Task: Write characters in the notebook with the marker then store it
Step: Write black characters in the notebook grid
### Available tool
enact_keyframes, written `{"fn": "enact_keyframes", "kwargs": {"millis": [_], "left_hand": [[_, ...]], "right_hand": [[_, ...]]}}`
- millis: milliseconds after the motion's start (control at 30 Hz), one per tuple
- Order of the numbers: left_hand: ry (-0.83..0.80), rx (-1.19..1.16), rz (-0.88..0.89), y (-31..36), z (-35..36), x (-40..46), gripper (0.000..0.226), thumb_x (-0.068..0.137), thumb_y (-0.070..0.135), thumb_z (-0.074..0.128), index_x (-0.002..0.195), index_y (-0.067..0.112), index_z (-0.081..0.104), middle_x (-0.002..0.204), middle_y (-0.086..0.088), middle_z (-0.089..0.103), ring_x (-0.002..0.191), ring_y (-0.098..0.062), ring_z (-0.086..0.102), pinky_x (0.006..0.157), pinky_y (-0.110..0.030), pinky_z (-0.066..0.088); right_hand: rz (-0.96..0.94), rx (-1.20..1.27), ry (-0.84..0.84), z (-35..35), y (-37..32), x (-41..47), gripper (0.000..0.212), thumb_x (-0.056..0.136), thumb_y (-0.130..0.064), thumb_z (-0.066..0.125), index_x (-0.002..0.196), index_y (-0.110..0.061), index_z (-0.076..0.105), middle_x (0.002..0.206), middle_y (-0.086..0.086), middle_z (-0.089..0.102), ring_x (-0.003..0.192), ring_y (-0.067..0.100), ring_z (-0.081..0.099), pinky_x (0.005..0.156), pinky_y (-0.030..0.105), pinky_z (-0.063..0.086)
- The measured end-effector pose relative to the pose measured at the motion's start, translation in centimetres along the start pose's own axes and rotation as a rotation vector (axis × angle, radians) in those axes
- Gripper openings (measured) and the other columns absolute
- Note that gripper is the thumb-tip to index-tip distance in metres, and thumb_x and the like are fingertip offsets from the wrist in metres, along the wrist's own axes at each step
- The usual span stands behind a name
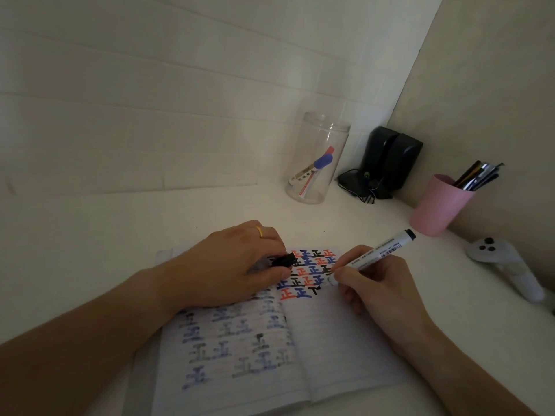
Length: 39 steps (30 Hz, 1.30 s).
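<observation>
two hands [237,262], one open notebook [330,340], one black marker [377,250], one cap [282,260], one clear jar [318,159] with apparently two markers [315,166], one pink cup [440,204], two black speakers [390,160].

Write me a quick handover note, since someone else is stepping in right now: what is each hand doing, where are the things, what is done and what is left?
Right hand: holds the marker, tip down on the right page of the notebook.
Left hand: rests on the notebook's top edge and holds the black cap.
The notebook lies open on the desk. The clear jar at the back holds two other markers.
Done: several rows of red, blue and black characters; one black character is half written.
Left: finish writing, cap the marker, then store it, probably in the jar.
</observation>
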<state>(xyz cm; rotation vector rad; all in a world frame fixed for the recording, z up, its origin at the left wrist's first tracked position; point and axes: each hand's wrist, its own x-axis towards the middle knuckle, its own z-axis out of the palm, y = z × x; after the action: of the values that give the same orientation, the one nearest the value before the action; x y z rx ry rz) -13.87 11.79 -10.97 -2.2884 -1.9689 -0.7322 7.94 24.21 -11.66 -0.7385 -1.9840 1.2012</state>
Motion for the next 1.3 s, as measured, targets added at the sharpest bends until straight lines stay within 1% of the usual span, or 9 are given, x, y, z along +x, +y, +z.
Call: {"fn": "enact_keyframes", "kwargs": {"millis": [67,167,367,600,700,800,967,1233,1300], "left_hand": [[-0.005,0.001,-0.004,0.01,-0.01,0.05,0.031,0.096,0.053,0.047,0.110,0.030,0.063,0.112,0.016,0.062,0.103,-0.006,0.053,0.085,-0.036,0.052],[-0.005,0.003,0.000,0.04,-0.02,0.05,0.031,0.097,0.053,0.047,0.110,0.030,0.063,0.112,0.017,0.062,0.103,-0.006,0.053,0.085,-0.035,0.051],[-0.013,0.006,-0.002,0.15,-0.11,0.03,0.031,0.097,0.053,0.046,0.111,0.030,0.063,0.113,0.016,0.062,0.103,-0.005,0.053,0.085,-0.035,0.051],[-0.014,0.012,-0.001,0.20,-0.19,-0.01,0.032,0.097,0.052,0.047,0.111,0.029,0.064,0.114,0.014,0.063,0.103,-0.007,0.053,0.085,-0.035,0.051],[-0.020,0.008,-0.003,0.16,-0.17,0.01,0.032,0.097,0.053,0.047,0.111,0.030,0.064,0.114,0.015,0.063,0.104,-0.007,0.053,0.085,-0.036,0.051],[-0.021,0.008,-0.003,0.13,-0.16,0.00,0.032,0.097,0.053,0.047,0.111,0.030,0.063,0.114,0.015,0.062,0.104,-0.007,0.054,0.085,-0.036,0.051],[-0.013,0.008,-0.002,0.08,-0.10,-0.02,0.033,0.096,0.054,0.046,0.111,0.031,0.064,0.114,0.016,0.062,0.103,-0.006,0.053,0.085,-0.036,0.052],[-0.019,-0.008,-0.004,0.16,-0.14,0.00,0.031,0.096,0.053,0.047,0.110,0.031,0.064,0.113,0.016,0.063,0.104,-0.008,0.054,0.085,-0.038,0.052],[-0.024,-0.010,-0.008,0.22,-0.17,0.00,0.031,0.096,0.053,0.047,0.111,0.031,0.064,0.113,0.016,0.063,0.104,-0.008,0.054,0.085,-0.039,0.052]], "right_hand": [[0.002,-0.011,-0.011,0.06,-0.13,-0.05,0.004,0.075,-0.008,0.071,0.072,-0.008,0.073,0.052,0.003,0.064,0.047,0.015,0.058,0.043,0.028,0.048],[0.023,-0.036,0.007,0.12,-0.05,0.06,0.004,0.071,-0.013,0.070,0.071,-0.010,0.073,0.051,0.003,0.063,0.047,0.015,0.058,0.044,0.029,0.049],[-0.010,-0.005,-0.024,-0.03,-0.18,-0.06,0.014,0.081,0.002,0.072,0.072,-0.009,0.073,0.052,0.002,0.064,0.048,0.014,0.058,0.042,0.027,0.047],[-0.039,-0.013,-0.066,0.07,-0.47,-0.17,0.010,0.080,0.001,0.073,0.074,-0.007,0.074,0.055,0.006,0.068,0.050,0.014,0.061,0.046,0.021,0.048],[-0.032,0.002,-0.069,0.14,-0.59,-0.20,0.004,0.076,-0.004,0.072,0.073,-0.006,0.073,0.053,0.005,0.066,0.049,0.013,0.059,0.044,0.022,0.047],[-0.035,0.021,-0.065,0.06,-0.56,-0.22,0.012,0.081,0.003,0.072,0.073,-0.006,0.073,0.054,0.004,0.066,0.048,0.013,0.059,0.043,0.022,0.047],[-0.051,-0.005,-0.110,0.14,-0.96,-0.38,0.014,0.081,0.007,0.072,0.072,-0.005,0.074,0.055,0.005,0.068,0.050,0.010,0.060,0.046,0.017,0.047],[-0.017,-0.082,-0.011,0.24,-0.77,-0.23,0.013,0.077,0.002,0.073,0.068,-0.007,0.072,0.054,-0.003,0.065,0.052,0.006,0.059,0.051,0.022,0.048],[-0.016,-0.086,0.010,0.21,-0.65,-0.12,0.013,0.077,0.001,0.073,0.066,-0.007,0.071,0.054,-0.002,0.065,0.052,0.005,0.059,0.051,0.020,0.048]]}}
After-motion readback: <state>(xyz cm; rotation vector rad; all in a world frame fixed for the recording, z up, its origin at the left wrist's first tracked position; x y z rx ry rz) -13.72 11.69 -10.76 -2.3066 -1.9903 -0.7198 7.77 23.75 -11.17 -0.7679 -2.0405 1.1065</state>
